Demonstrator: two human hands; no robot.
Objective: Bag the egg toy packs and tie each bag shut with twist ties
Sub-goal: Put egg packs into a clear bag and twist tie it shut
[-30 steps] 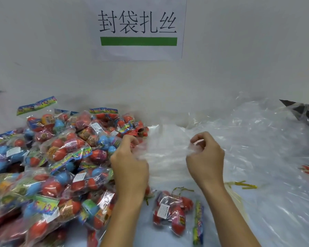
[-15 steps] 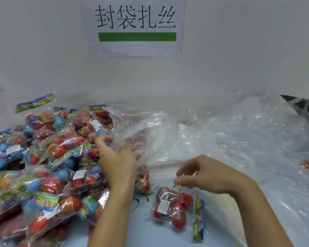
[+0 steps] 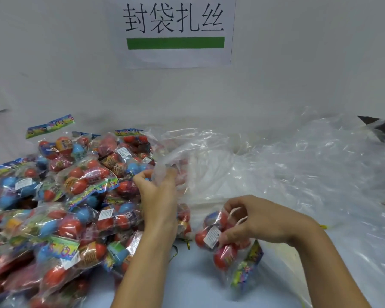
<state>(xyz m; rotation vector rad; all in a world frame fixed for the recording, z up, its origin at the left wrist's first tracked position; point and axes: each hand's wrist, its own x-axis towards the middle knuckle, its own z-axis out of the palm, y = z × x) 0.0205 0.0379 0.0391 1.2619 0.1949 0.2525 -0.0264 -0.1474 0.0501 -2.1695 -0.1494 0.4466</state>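
So the left hand is up over the edge of the pile, fingers curled, with its grip pinched on the rim of a clear plastic bag that balloons up and back from it. The right hand is lower and nearer the camera, and its grip is wrapped around the top of one egg toy pack: thumb on the front near the white label, fingers curled over the top. That pack sits on the table just right of the left wrist, red eggs showing through the wrapper, with its colourful header card hanging off the bottom right.

The whole left side is a big heap of egg toy packs, red, blue and a few orange eggs, all in crinkly wrappers with white stickers. On the right there's a loose pile of clear bags spread over the table, touching the bag being held. A bit of yellow twist tie pokes out just behind the right wrist.

On the wall at the back is a white sign with black Chinese characters and a green bar.
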